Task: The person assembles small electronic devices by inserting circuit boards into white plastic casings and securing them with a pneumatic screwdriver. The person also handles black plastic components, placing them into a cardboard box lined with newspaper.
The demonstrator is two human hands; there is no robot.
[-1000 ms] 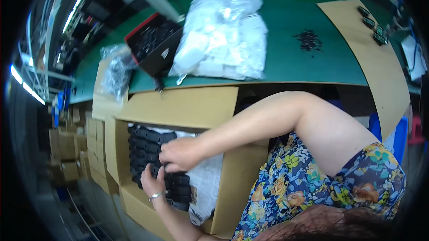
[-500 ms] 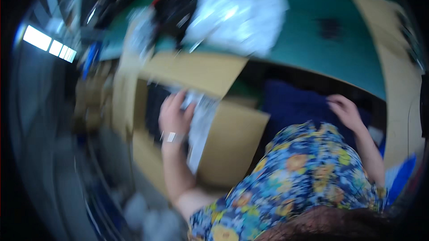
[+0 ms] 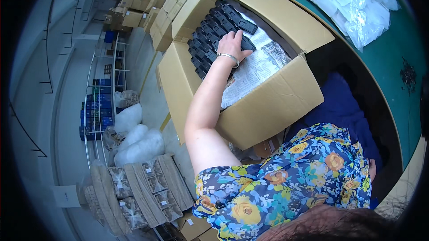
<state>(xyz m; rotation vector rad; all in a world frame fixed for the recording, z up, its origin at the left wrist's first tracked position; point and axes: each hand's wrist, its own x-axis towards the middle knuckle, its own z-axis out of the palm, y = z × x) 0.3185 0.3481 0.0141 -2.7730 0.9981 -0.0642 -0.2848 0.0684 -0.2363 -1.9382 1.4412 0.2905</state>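
Observation:
My left hand (image 3: 232,44) reaches into an open cardboard box (image 3: 272,102). Its thumb and fingers close about a black plastic part (image 3: 247,43) at the edge of the packed rows. Similar long black parts (image 3: 210,35) lie side by side in those rows, and printed newspaper (image 3: 254,73) covers the rest of the layer. A silver bracelet circles the left wrist. Of my right arm only a sliver of skin shows at the right side of my flowered top; the right hand's fingers are hidden.
A green worktable (image 3: 375,67) carries a clear bag of white pieces (image 3: 344,0) and a small dark heap (image 3: 407,75). Dark blue cloth (image 3: 339,102) lies at my lap. Stacked cartons (image 3: 138,0), white bags (image 3: 138,140), a rack (image 3: 100,102) and divided trays (image 3: 143,187) stand leftward.
My view has swung left toward the box. The left hand has moved deeper into it, onto the black parts. My right hand has dropped from the blue cloth, almost out of sight.

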